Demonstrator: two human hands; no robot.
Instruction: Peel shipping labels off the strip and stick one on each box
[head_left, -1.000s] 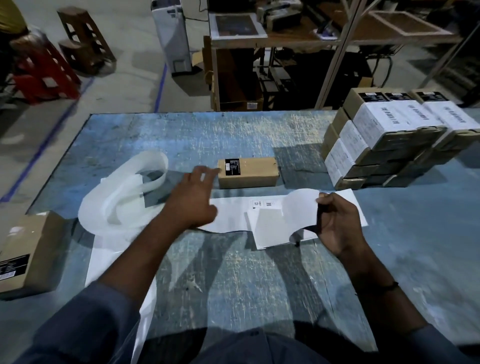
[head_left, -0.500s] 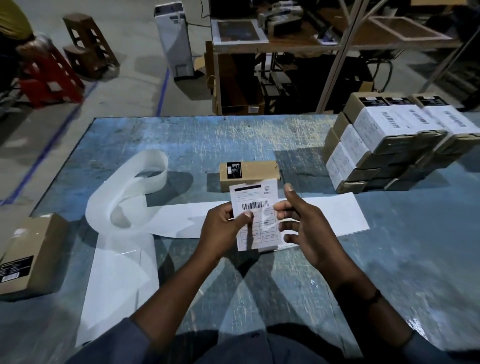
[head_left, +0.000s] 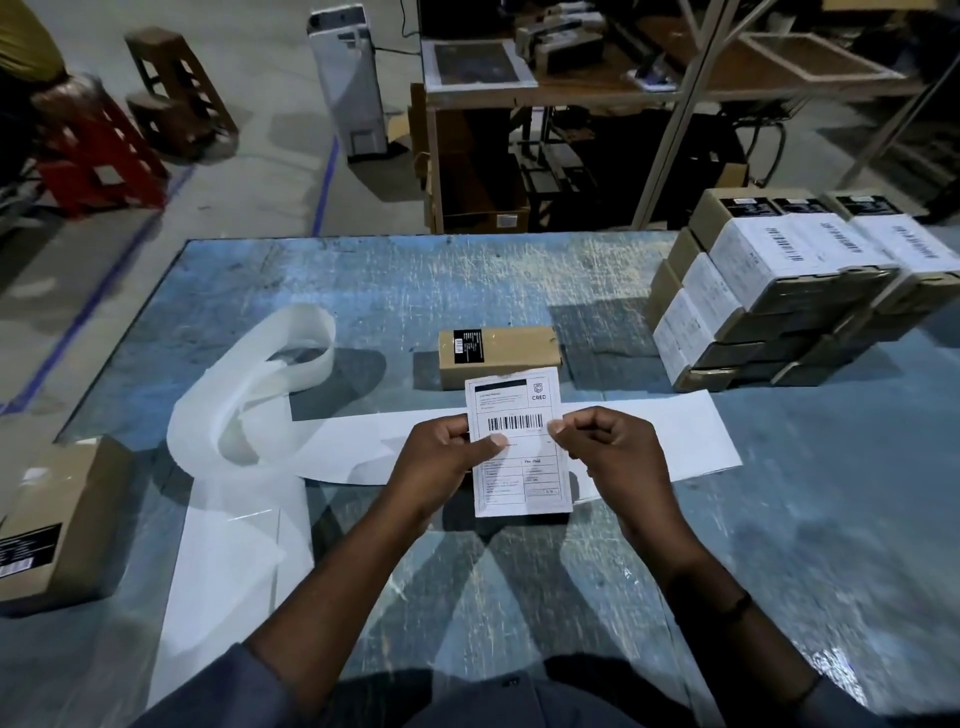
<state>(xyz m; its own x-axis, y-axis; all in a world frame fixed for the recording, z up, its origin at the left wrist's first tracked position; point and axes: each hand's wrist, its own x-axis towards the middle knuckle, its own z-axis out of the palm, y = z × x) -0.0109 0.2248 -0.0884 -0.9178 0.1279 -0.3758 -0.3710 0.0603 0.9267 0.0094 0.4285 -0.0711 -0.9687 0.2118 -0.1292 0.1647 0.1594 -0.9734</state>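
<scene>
A white shipping label (head_left: 519, 447) with a barcode is held upright above the table, printed side facing me. My left hand (head_left: 441, 462) pinches its left edge and my right hand (head_left: 608, 457) pinches its right edge. Just beyond it lies a small brown box (head_left: 498, 356) with a black sticker on top. The white backing strip (head_left: 675, 436) runs flat across the table under my hands and curls into a loop (head_left: 260, 384) at the left.
A stack of labelled boxes (head_left: 789, 291) stands at the table's far right. Another brown box (head_left: 57, 525) lies at the left edge. Beyond the blue table (head_left: 363, 291) are shelves, a red stool and a white unit on the floor.
The label came off the strip in my right hand, then my left hand joined it. Both hands now hold it upright, slightly nearer the small box.
</scene>
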